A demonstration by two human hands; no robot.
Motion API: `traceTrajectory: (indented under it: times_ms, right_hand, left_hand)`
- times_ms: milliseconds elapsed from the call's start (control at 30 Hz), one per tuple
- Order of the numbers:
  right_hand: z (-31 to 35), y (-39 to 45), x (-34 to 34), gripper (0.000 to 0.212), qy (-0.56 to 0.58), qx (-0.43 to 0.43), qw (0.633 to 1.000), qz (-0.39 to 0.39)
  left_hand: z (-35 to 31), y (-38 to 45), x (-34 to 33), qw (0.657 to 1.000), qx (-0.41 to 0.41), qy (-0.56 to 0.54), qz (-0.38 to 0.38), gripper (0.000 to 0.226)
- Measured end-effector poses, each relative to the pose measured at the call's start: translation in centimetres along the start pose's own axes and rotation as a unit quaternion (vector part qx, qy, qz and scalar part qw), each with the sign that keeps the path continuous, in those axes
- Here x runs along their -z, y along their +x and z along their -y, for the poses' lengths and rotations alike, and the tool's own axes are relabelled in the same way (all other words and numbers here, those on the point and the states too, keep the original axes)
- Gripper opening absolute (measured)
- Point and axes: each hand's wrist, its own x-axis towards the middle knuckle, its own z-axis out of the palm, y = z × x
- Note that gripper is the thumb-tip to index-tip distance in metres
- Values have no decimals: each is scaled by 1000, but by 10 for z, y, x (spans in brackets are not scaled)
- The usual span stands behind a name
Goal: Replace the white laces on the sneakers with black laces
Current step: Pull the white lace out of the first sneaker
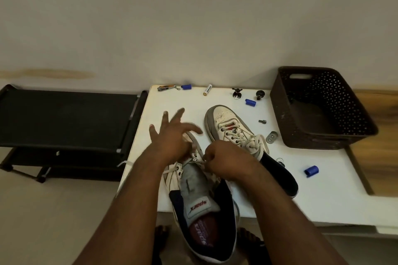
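Right hand [224, 157] pinches the soft, limp white lace [172, 170] at the sneaker [200, 196]; left hand [172, 135] is spread open, holding nothing.

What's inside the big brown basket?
The brown basket by the wall looks empty: only its dark bare floor shows. The near wall hides the front strip of the floor, so something small could lie there unseen.

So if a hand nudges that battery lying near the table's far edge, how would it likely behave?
The battery is a small cylinder lying on its side, so it would probably roll. The white table looks smooth, so little would stop it. It seems rigid and light.
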Motion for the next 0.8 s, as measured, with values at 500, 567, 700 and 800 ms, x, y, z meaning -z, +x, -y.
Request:
traceTrajectory:
  times_ms: [500, 567, 700, 800]
  right_hand:
    - [7, -3, 4, 29, -73, 11, 997, 6]
    - [8, -3, 3, 25, -46, 12, 999, 19]
    - [13, 5, -10, 22, 13, 17, 1000, 1]
    - [14, 7, -11, 26, 22, 14, 1000, -9]
  left_hand:
    - [-8, 0, -6, 915, 34, -205, -345, 14]
    - [-2, 3, 1, 788, 96, -359, -491, 11]
    - [23, 11, 12, 767, 213, -399, -456, 9]
    - [15, 6, 10, 959, 140, -134, -207, 55]
